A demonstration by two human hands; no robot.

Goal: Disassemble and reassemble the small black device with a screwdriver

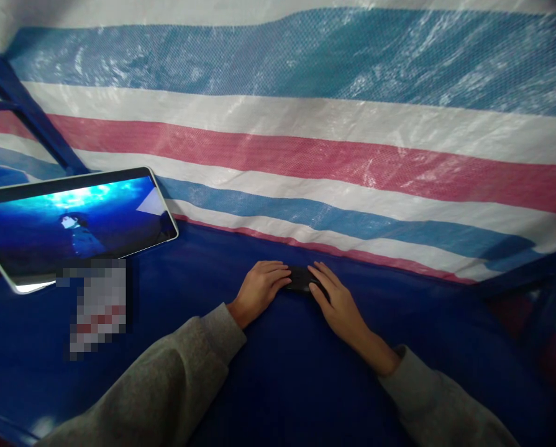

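We touch a small black oval object (300, 278).
Left hand (261, 288) and right hand (340, 304) lie half-curled on it; grip unclear.

Forearms extended; left hand (259, 288), right hand (337, 303) palms down, angled inward.

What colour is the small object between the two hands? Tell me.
Black, or at least very dark; the small object shows best in the head view.
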